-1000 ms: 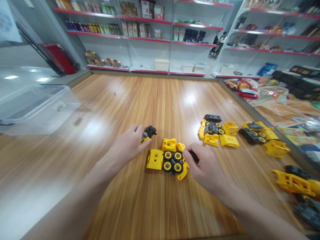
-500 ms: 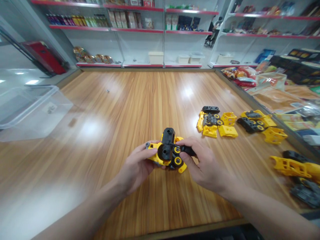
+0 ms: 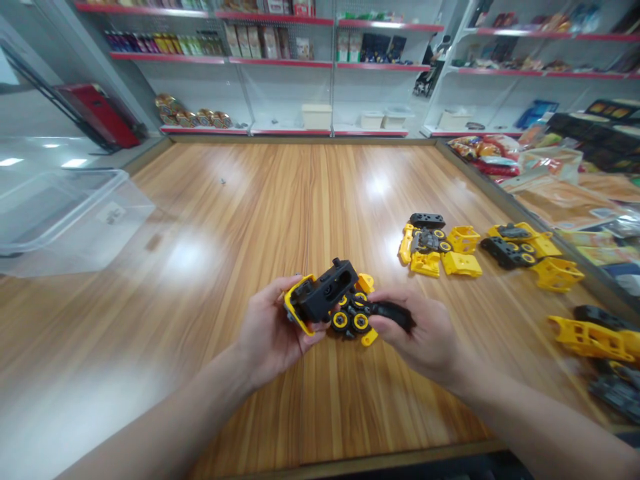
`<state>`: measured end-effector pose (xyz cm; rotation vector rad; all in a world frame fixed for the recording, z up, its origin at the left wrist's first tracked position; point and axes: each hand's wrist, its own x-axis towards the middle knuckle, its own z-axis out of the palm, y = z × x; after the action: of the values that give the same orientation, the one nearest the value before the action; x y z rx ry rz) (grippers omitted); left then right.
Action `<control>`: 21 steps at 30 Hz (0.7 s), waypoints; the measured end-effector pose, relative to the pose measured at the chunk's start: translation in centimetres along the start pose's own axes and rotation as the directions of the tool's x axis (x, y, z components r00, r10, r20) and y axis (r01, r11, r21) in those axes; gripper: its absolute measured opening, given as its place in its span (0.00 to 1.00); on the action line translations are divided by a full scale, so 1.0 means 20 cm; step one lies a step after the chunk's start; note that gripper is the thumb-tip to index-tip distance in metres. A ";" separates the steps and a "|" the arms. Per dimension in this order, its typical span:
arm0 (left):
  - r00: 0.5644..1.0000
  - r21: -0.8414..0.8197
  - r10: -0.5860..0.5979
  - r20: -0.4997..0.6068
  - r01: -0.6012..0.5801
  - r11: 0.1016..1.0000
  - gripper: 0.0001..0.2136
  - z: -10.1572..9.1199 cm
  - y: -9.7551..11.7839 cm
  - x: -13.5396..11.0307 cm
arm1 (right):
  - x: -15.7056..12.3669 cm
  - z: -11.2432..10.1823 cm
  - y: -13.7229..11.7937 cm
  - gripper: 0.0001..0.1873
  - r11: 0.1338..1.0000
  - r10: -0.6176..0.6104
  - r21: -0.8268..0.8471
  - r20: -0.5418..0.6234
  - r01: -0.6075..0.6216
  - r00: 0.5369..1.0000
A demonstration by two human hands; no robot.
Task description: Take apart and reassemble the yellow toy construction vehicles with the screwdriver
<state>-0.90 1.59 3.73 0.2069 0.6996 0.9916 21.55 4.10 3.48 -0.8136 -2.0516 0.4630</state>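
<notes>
My left hand (image 3: pixel 273 327) is closed around a toy vehicle part, a yellow piece (image 3: pixel 289 303) joined to a black block (image 3: pixel 330 291), tilted above the table. In my right hand (image 3: pixel 423 330) is a black-handled screwdriver (image 3: pixel 393 315), its tip end near the block and the wheels, partly hidden. Just below and right of the block sits a black toy chassis with yellow-rimmed wheels (image 3: pixel 360 323). Small yellow toy pieces (image 3: pixel 369 337) show beside the chassis, close to my right fingers.
On the wooden table (image 3: pixel 260 220), groups of yellow and black toy parts (image 3: pixel 463 264) lie to the right. A clear plastic bin (image 3: pixel 100 227) stands at the left. One tiny grey piece (image 3: pixel 223 181) lies far off. Packaged goods (image 3: pixel 545 193) border the right edge.
My left hand has turned the yellow and black part so its block now slants up to the right. My right hand and the screwdriver have drawn slightly right; more wheels show.
</notes>
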 end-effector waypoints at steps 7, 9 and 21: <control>0.989 0.110 -0.028 -0.143 0.045 0.993 0.12 0.02 -0.05 0.01 | 0.00 0.02 -0.02 0.06 0.999 0.018 -0.029 0.056 -0.016 0.998; 0.988 0.133 -0.025 -0.151 0.046 0.990 0.11 0.03 -0.05 0.02 | -0.01 0.03 -0.02 0.05 0.998 0.059 -0.032 0.078 -0.057 0.995; 0.952 0.476 0.287 0.110 -0.304 0.825 0.09 0.00 -0.11 -0.01 | 0.00 0.03 -0.01 0.04 0.968 0.194 0.123 0.173 -0.217 0.966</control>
<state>0.51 0.22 2.86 0.7986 0.8991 1.0874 21.09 3.96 3.21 -0.9332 -2.0606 0.8043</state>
